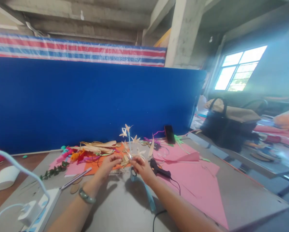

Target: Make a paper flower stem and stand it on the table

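My right hand (139, 165) is closed on what look like small scissors; a shiny tip shows at its fingertips and a dark loop hangs below. Facing it, my left hand (111, 162) is pinched, its fingertips close to a pale husk-like piece (125, 159); what it grips is too small to make out. Just beyond both hands stands a flower spray with pale, dry petals (124, 132) on a light blue stem (129, 143). A light blue strip (149, 198) runs from under my right hand toward me. Beside that hand lies a black glue gun (160, 170).
Pink sheets (197, 183) cover the table's right side. Dried husks (98, 148) and colourful fuzzy stems (78, 156) lie at the back left. A phone (169, 134) leans near the blue partition (86, 103). A power strip (46, 207), pen (76, 178) and white roll (7, 178) are left.
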Tool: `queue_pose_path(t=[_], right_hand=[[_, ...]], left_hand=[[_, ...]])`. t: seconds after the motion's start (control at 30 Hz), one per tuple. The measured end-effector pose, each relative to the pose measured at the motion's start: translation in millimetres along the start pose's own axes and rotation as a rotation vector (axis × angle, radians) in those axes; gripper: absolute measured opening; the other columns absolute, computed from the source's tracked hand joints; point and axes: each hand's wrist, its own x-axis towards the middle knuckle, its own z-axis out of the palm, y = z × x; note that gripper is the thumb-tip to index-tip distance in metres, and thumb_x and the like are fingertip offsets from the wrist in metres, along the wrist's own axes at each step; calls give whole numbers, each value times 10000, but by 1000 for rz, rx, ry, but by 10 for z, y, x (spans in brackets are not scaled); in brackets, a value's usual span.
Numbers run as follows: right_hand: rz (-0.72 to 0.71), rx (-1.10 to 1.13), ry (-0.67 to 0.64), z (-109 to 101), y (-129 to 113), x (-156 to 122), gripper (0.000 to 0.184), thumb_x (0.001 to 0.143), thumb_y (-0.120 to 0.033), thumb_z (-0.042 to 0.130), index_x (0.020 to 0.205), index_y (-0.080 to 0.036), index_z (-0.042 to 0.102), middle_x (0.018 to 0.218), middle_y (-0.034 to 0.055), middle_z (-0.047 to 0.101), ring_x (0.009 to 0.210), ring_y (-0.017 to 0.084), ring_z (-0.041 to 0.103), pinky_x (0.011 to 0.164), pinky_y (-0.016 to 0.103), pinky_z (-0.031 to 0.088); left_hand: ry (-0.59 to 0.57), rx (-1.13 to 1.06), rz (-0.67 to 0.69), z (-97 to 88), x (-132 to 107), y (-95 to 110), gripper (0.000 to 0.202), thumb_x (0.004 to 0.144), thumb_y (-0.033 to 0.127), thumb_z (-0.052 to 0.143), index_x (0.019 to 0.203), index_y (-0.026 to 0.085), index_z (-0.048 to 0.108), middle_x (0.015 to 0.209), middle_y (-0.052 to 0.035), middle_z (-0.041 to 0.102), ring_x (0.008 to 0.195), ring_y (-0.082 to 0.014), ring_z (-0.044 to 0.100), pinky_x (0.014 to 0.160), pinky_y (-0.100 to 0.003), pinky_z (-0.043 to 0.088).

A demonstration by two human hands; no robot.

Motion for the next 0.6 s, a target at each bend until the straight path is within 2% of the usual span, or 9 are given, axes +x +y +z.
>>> queue_pose_path(t=[0.07, 0.17, 0.27, 0.4, 0.6], right_hand=[[36, 45, 0, 27, -68, 13, 321, 657, -425, 760, 731, -178, 569, 480, -94, 415, 403, 48, 312, 420, 207, 197], [85, 73, -32, 77, -144, 37, 324, 643, -421, 769, 757, -165, 606, 555, -62, 499, 451, 54, 338, 440, 209, 211], [92, 75, -51, 133, -202, 68, 325, 623, -408, 785, 756, -159, 624, 613, -39, 546, 479, 58, 368, 452, 212, 230], [84, 138, -63, 225, -254, 114, 335, 592, -406, 801, 735, -166, 617, 600, -44, 530, 491, 62, 378, 460, 209, 248], [74, 112, -176, 328, -255, 176, 313, 638, -419, 775, 714, -150, 635, 611, -26, 559, 497, 62, 390, 461, 207, 247]], left_hand=[[-88, -24, -22, 62, -41, -13, 283, 598, 360, 787, 788, 157, 731, 805, -69, 719, 767, -195, 627, 759, -309, 443], [-174, -31, 23, 119, -96, 3, 259, 622, 363, 787, 760, 149, 737, 777, -66, 711, 746, -183, 617, 750, -299, 440], [-202, -70, 63, 122, -116, 19, 231, 614, 340, 801, 730, 154, 731, 755, -58, 712, 735, -187, 624, 743, -303, 448], [-206, -96, 100, 103, -116, 44, 258, 590, 358, 812, 731, 156, 736, 745, -76, 727, 753, -233, 654, 751, -352, 475], [-282, -118, 134, 105, -142, 117, 233, 665, 361, 763, 748, 143, 748, 814, -100, 744, 790, -228, 666, 814, -358, 474]])
